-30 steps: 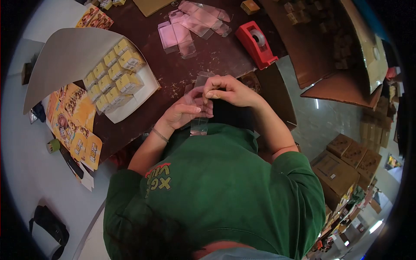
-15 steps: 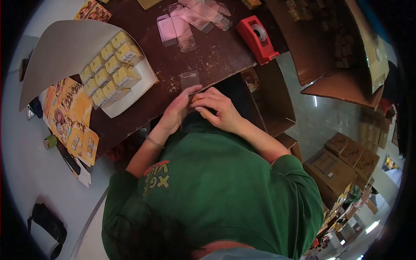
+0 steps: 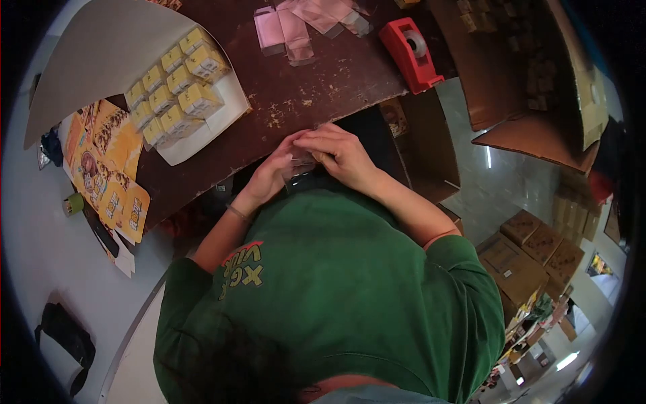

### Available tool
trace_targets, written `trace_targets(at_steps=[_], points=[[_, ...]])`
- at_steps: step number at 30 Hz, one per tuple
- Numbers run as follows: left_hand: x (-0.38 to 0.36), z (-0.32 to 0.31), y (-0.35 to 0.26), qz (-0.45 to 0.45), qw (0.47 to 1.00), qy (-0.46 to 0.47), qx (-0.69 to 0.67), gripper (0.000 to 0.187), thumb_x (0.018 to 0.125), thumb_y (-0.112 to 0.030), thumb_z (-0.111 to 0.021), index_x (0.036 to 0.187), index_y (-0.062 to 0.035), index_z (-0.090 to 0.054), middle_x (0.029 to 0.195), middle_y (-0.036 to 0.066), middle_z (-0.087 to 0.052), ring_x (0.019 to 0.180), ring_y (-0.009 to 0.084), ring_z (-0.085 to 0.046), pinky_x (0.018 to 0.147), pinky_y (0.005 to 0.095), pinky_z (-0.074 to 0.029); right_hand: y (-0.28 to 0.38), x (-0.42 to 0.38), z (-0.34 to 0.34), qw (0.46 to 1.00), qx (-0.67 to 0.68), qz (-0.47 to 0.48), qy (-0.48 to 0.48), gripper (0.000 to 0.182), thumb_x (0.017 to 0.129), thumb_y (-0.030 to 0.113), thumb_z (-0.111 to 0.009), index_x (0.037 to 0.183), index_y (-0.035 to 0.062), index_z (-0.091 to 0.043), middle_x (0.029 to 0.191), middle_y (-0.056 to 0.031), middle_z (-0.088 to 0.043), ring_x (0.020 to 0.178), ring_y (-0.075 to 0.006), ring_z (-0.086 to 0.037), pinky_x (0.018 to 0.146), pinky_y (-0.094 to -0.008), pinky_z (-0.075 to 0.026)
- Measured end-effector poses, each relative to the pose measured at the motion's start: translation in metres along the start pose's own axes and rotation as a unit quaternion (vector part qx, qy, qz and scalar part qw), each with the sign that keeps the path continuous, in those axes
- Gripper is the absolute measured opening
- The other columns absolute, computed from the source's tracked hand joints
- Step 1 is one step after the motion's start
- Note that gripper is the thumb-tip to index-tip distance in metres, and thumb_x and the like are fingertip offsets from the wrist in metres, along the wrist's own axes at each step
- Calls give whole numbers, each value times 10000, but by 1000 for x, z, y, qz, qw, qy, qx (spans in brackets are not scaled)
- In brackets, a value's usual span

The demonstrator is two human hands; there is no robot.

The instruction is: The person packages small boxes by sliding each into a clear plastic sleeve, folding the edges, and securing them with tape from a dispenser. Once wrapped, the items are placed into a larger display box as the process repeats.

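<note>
A clear plastic folding box is between my two hands, just off the table's front edge and close to the green shirt. My left hand is closed on its left side. From the right, my right hand curls over the top of the same plastic, fingers bent and close to the left fingertips. Part of the box is hidden behind the fingers, so its full shape cannot be made out.
On the dark table lie pinkish flat clear boxes and a red tape dispenser. Small yellow boxes stand in a white tray. Printed yellow sheets lie left. An open carton stands right, with stacked cartons beyond.
The clear plastic that stuck up past my fingers over the table edge is no longer there; clear plastic now shows lower, between my palms. The right fingers have flattened over it. The view has shifted slightly.
</note>
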State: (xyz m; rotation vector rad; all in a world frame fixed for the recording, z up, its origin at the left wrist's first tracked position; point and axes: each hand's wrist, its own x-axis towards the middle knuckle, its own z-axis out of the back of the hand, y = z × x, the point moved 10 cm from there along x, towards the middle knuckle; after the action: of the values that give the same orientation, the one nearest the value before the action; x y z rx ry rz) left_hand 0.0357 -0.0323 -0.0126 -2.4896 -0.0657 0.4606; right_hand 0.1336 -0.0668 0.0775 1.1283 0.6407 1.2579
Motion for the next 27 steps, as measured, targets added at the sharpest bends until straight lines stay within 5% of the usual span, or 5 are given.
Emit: trace_targets(at_steps=[4, 16, 21, 24, 27], points=[[-8, 7, 8, 25, 999, -11, 36, 619, 990, -394, -464, 1484, -62, -292, 1419, 123, -441, 1300, 242, -466, 1112, 434, -360, 4, -3, -7, 999, 21, -1, 36, 331, 871, 90, -668, 1200, 50, -664, 1204, -100, -654, 1024, -291, -586, 908, -370, -482], [-1, 2, 7, 15, 999, -7, 38, 618, 998, -433, -439, 1485, -79, -299, 1427, 105, -444, 1321, 230, -446, 1126, 425, -333, -8, 4, -3, 997, 37, -38, 58, 367, 865, 233, -701, 1201, 87, -673, 1163, -71, -667, 1001, -266, -586, 925, -374, -469], [-4, 12, 11, 29, 998, -25, 58, 632, 999, -445, -433, 1499, -86, -290, 1427, 102, -447, 1325, 231, -444, 1122, 410, -330, 17, 0, -8, 998, -30, 37, 33, 334, 869, 211, -684, 1185, 100, -676, 1165, -47, -668, 1062, -254, -586, 975, -393, -413], [-6, 8, 12, 48, 999, 2, -14, 709, 974, -465, -497, 1516, -87, -241, 1458, 107, -398, 1346, 240, -414, 1128, 402, -317, 6, 2, -10, 999, -34, 12, 20, 297, 875, 200, -674, 1154, 97, -687, 1166, -51, -667, 1085, -255, -585, 972, -392, -418], [-5, -14, -4, -68, 990, 100, 76, 855, 913, -459, -641, 1527, -83, -180, 1489, 109, -333, 1373, 238, -368, 1144, 396, -288, 3, 4, -5, 999, -35, -11, 27, 263, 884, 182, -662, 1130, 96, -696, 1174, -55, -666, 1105, -253, -582, 975, -395, -421]])
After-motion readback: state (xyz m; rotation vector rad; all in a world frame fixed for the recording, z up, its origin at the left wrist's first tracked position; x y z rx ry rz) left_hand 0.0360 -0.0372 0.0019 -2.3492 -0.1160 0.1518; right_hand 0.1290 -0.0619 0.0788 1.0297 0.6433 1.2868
